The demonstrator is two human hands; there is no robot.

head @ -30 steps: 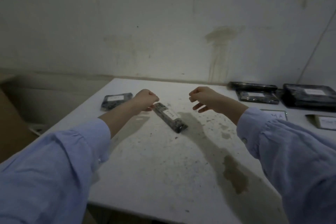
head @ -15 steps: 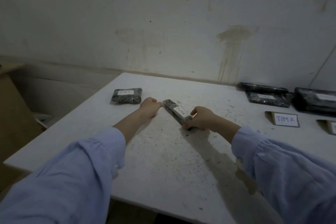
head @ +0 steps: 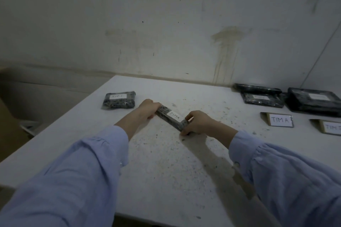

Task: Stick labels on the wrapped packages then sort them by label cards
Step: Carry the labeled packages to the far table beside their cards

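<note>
**A:** In the head view, what are the hands on?

**B:** A long package [head: 171, 119], narrow and bar-shaped, dark and speckled under glossy wrap. It lies slantwise on the white counter [head: 166, 162]. The left hand [head: 147, 109] curls round its far end, and the right hand [head: 198, 123] grips its near end.

**A:** Is it labelled?

**B:** Yes. A white paper label [head: 174, 115] on top reads "TIMA" in handwriting.

**A:** And around it?

**B:** A squat package [head: 119, 100], speckled, with a white label of its own, lies near the left hand but apart from it. At the right stand two folded cards. The first card [head: 280, 120] reads "TIM A", and the second card [head: 332, 127] is cut off by the frame. Behind them lie flat, shiny black packages [head: 262, 96], with a broader package [head: 315, 100] just beside them. The counter's surface is scuffed and spotted.
</note>
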